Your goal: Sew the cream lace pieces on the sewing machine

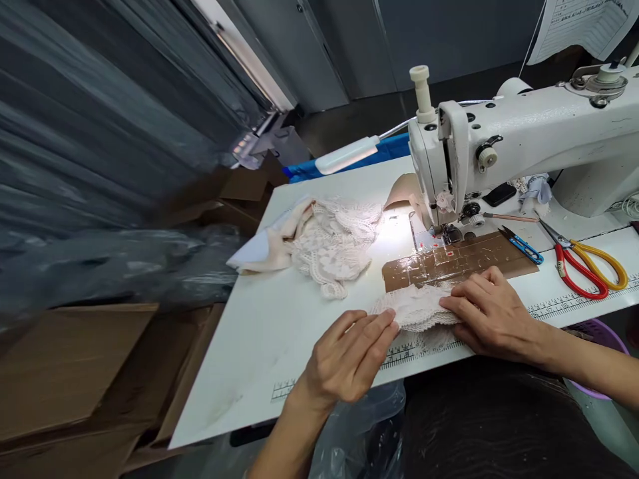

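A strip of white lace fabric [419, 307] lies bunched near the table's front edge, below the sewing machine's needle area. My left hand [352, 352] pinches its left end, fingers pressed together. At the right end my right hand [486, 313] grips the lace between thumb and fingers. Just behind the strip is a brown taped plate [449, 263] on the machine bed. A heap of white lace pieces [337, 243] rests farther left on the table, with cream and pale blue cloth beside it.
The white sewing machine [519, 140] stands at the back right. Blue thread snips [522, 245] and red-and-yellow scissors [582, 259] lie right of the plate. A lamp [348, 155] lights the white table [244, 346]. Cardboard boxes [74, 359] stand left; a purple basket [602, 332] is below right.
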`<state>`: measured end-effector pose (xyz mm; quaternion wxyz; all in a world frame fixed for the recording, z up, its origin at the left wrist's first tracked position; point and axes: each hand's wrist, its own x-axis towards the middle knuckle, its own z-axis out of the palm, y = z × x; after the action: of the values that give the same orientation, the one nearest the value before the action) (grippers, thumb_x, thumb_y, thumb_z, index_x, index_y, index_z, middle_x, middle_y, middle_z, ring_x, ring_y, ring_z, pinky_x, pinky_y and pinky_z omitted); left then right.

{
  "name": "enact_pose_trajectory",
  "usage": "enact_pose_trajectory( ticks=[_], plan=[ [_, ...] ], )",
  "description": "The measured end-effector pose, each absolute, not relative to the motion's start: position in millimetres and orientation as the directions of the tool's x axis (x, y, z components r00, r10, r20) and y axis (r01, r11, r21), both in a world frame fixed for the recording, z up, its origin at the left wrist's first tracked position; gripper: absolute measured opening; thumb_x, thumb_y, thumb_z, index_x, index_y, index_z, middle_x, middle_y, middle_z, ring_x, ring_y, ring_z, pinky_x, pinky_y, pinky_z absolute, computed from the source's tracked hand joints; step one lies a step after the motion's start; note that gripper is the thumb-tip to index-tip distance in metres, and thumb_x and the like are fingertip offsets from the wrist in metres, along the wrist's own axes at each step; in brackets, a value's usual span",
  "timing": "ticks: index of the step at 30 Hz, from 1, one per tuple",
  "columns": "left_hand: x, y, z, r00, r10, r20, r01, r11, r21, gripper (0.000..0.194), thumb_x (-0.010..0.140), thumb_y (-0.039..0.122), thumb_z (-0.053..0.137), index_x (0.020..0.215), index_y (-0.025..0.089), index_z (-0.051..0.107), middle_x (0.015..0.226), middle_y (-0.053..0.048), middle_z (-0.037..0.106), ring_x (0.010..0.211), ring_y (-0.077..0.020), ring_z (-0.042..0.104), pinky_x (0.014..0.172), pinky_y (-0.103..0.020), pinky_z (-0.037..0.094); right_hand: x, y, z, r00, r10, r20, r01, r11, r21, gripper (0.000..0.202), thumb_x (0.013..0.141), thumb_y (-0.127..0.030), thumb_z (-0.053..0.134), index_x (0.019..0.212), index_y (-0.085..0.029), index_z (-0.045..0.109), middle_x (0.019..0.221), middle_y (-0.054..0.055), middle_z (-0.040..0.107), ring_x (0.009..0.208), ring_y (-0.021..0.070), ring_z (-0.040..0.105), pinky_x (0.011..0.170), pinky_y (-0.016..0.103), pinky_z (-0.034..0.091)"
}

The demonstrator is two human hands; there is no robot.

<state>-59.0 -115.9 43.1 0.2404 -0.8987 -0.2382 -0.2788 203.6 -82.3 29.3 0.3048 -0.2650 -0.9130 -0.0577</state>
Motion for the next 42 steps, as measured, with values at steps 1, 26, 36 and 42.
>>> enact_pose_trajectory(
  ticks=[1, 26, 36, 42],
  plan=[
    [-59, -115, 41, 0.741, 0.275, 0.612, 0.547, -0.776, -0.313, 0.014, 0.09, 0.0, 0.058, 0.1, 0.008, 0.064, 0.09, -0.016, 0.077, 0.078, -0.0203, 0.072, 0.063, -0.031, 0.055, 207, -83, 27, -0.674, 0.457, 0.581, 0.547, 0.837, -0.024, 0.018, 0.094, -0.012, 0.043, 0.098, -0.015, 0.06, 0.087, 0.006, 0.064, 0.078, 0.0204, 0.048, 0.069, 0.035, 0.028],
    [-83, -121, 9, 0.579, 0.321, 0.749, 0.617, -0.774, -0.145, 0.014, 0.097, 0.024, 0.057, 0.108, 0.019, 0.051, 0.098, -0.012, 0.076, 0.091, -0.0184, 0.073, 0.07, -0.031, 0.06, 221, -84, -5, -0.567, 0.482, 0.668, 0.575, 0.812, -0.099, 0.05, 0.083, -0.011, 0.055, 0.132, -0.018, 0.048, 0.117, 0.016, 0.059, 0.102, 0.029, 0.057, 0.081, 0.045, 0.046],
    [-72, -123, 20, 0.441, 0.576, 0.689, 0.515, -0.791, 0.331, 0.014, 0.088, 0.013, 0.06, 0.101, 0.018, 0.059, 0.093, -0.009, 0.075, 0.079, -0.0176, 0.072, 0.068, -0.026, 0.056, 217, -80, 15, -0.602, 0.532, 0.595, 0.382, 0.847, -0.371, 0.02, 0.09, -0.016, 0.053, 0.109, -0.021, 0.059, 0.114, 0.013, 0.067, 0.101, 0.0248, 0.065, 0.081, 0.038, 0.052],
    [-91, -135, 48, -0.094, 0.995, 0.042, 0.347, -0.007, 0.938, 0.031, 0.088, 0.045, 0.063, 0.105, 0.02, 0.054, 0.064, 0.005, 0.056, 0.049, -0.0101, 0.05, 0.047, -0.019, 0.038, 172, -64, 47, -0.613, 0.787, 0.071, 0.266, 0.29, -0.919, 0.015, 0.089, -0.028, 0.046, 0.089, -0.021, 0.06, 0.067, -0.001, 0.057, 0.057, 0.014, 0.053, 0.05, 0.024, 0.043]
  ],
)
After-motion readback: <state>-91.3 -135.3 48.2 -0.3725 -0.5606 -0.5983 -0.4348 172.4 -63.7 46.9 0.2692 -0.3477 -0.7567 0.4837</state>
